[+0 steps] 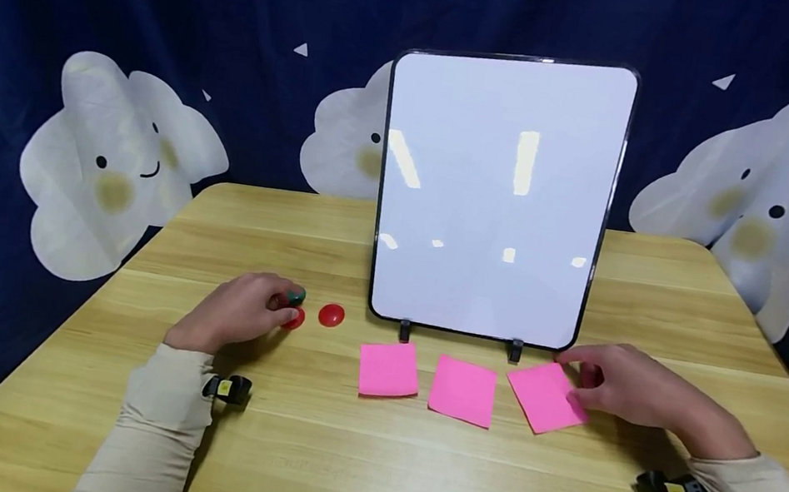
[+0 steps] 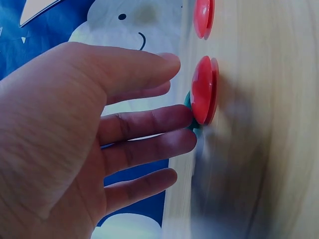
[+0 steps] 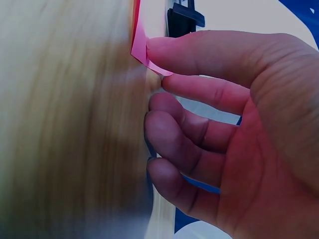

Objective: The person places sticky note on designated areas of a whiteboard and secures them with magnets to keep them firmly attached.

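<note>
Reaching a green disc [image 1: 296, 296] and, just nearer, a red disc [image 1: 296, 318] at the left of the desk [image 1: 363, 469], our left grip [image 1: 237, 312] is slack, fingers nearly straight, thumb apart, clasping neither. Another red disc [image 1: 331, 315] lies to their right. We have our right grip [image 1: 635, 389] loosely curved, thumb and index parted, thumb touching the right-hand pink note [image 1: 543, 397]. This note, the middle note [image 1: 462, 392] and the left-hand note [image 1: 389, 370] lie in a row, the upright whiteboard [image 1: 495, 201] on their far side.
</note>
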A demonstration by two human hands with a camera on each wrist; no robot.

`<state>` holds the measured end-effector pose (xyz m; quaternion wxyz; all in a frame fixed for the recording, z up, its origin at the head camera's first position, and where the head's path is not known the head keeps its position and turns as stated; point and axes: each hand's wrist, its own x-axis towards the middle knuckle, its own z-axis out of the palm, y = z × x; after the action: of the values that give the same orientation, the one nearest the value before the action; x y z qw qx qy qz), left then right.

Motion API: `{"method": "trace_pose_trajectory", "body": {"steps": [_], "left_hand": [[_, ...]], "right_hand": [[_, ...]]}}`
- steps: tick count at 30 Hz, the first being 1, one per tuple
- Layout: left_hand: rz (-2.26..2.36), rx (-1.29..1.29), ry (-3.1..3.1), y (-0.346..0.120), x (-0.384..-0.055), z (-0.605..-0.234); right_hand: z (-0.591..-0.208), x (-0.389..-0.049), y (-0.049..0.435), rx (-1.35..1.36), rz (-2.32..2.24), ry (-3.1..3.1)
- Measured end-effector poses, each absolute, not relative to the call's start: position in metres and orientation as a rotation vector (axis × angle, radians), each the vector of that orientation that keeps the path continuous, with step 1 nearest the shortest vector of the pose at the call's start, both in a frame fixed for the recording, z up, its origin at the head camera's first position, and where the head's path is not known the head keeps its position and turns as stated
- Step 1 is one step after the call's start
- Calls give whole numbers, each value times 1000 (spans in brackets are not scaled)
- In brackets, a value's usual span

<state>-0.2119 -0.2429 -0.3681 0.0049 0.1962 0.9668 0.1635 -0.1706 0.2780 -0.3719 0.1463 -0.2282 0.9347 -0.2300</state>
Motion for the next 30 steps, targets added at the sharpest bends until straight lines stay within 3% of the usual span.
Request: {"method": "trace_pose_trajectory", "body": {"steps": [30], "left_hand": [[567, 586, 2932, -246, -210, -369]], "right_hand": [[-373, -167, 268, -664, -724, 2657]]}}
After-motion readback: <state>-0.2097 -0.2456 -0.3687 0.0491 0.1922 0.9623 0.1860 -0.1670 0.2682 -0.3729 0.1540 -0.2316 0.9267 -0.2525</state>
